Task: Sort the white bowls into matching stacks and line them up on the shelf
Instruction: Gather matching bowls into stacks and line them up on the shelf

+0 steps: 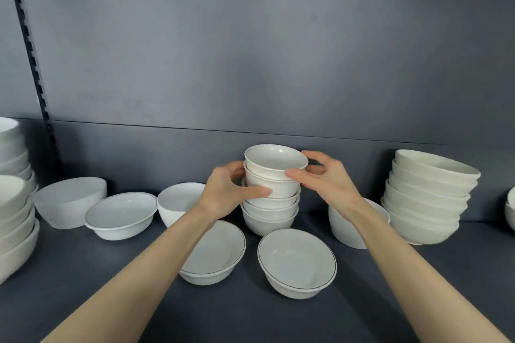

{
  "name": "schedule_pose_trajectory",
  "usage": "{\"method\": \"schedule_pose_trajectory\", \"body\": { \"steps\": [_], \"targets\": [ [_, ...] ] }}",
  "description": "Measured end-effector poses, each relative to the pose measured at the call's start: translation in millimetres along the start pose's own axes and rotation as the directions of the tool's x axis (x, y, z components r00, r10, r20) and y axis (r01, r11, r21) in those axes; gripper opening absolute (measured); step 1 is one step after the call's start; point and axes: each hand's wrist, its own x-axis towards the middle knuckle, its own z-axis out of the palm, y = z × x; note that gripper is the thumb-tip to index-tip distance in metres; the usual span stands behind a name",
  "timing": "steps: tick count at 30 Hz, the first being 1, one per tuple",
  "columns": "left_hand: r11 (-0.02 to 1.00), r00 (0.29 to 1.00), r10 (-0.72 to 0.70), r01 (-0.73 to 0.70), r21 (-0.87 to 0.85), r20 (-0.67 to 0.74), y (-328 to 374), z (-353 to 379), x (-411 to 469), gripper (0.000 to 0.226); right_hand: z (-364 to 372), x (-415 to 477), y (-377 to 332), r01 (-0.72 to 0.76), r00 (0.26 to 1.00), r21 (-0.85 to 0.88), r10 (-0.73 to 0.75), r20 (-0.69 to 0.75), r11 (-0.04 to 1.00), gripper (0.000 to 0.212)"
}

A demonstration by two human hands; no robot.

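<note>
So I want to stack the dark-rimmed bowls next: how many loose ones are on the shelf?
3 dark-rimmed bowls: left bowl, left of centre; middle bowl at the front, partly under the left forearm; right bowl beside it. The far-left stacks may hide more.

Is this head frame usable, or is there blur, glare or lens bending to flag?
Head view: the centre stack and the left hand and right hand gripping it are fairly sharp; the left-edge bowls look soft and washed out; wide-angle bending tilts the slotted upright and the right stack; a soft bright patch sits on the back panel, no hard glare.
</note>
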Motion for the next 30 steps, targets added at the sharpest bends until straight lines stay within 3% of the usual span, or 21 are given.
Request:
{"method": "schedule_pose_trajectory", "body": {
  "steps": [6,14,30],
  "targets": [
    [1.000,1.000,0.008,-0.008,0.011,0.023,-0.7,-0.3,-2.4,0.037,-0.6,0.4,7.9,-0.017,1.000,-0.007,0.017,0.017,1.000,0.052],
    [0.999,0.999,0.014,-0.012,-0.037,0.047,-0.3,-1.9,-5.7,0.036,1.5,-1.0,9.4,-0.026,0.999,0.008,0.026,0.036,1.000,0.041],
    [0.999,0.998,-0.001,0.004,-0.036,0.070,-1.3,-2.1,-5.7,0.039,2.7,1.5,10.7,-0.037,0.999,-0.034,0.038,0.030,0.999,0.051]
  ]
}}
